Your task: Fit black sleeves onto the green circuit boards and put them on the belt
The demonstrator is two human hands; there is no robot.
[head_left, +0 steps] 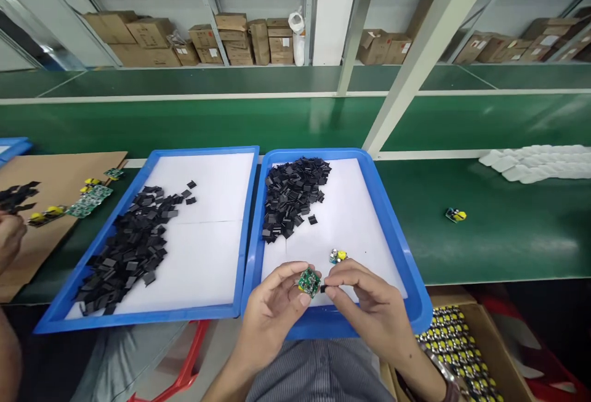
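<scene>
From the green circuit board [309, 281], a co-worker's hand [10, 239] meets black strips [18, 197] at nine o'clock. The left blue tray [212, 254] lies near ten, its white bottom heaped with black pieces [133, 248]. At eleven, shelved cartons [202, 36] carry white labels [213, 53], print too small to read. The left hand [279, 303] pinches the board over the right blue tray's [355, 199] near side; the right hand [369, 303], just beside, pinches a small black piece [323, 289]. A pale post [420, 69] slants at one. The glossy green bench [508, 248] bears a yellow-topped module [456, 215] at two. At four, an open box [501, 334] holds rows of yellow-topped units [462, 353].
</scene>
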